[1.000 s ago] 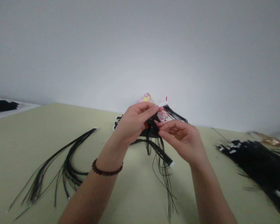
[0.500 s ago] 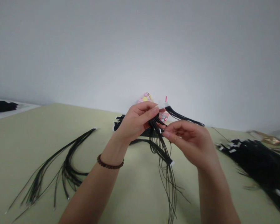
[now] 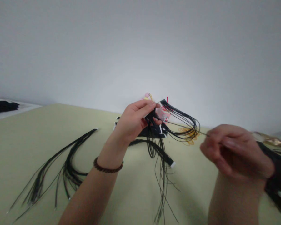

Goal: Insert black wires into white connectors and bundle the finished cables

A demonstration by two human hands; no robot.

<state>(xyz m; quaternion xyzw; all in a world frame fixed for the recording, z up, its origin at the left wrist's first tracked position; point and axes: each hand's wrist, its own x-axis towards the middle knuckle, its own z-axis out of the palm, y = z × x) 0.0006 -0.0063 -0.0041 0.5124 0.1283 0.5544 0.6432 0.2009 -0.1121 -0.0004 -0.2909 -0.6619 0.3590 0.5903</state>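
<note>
Right hand (image 3: 234, 151) swung out, pinching a wire (image 3: 201, 132), left (image 3: 134, 120) holding black wires (image 3: 152, 116)

The light is soft and even, somewhat dim, maybe coming from above, and the wall (image 3: 140, 47) looks grey without glare. The right hand (image 3: 235, 153) is blurred, the table (image 3: 25, 150) seems bent toward the edges, and the shadows are faint.

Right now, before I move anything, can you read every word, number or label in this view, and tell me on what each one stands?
No text can be read in this view.
Pink printed plastic packet: printed marks, too small and blurred to read.
White plastic wire connector: no marks can be seen.
Shiny gold item: too blurred to read.
</note>
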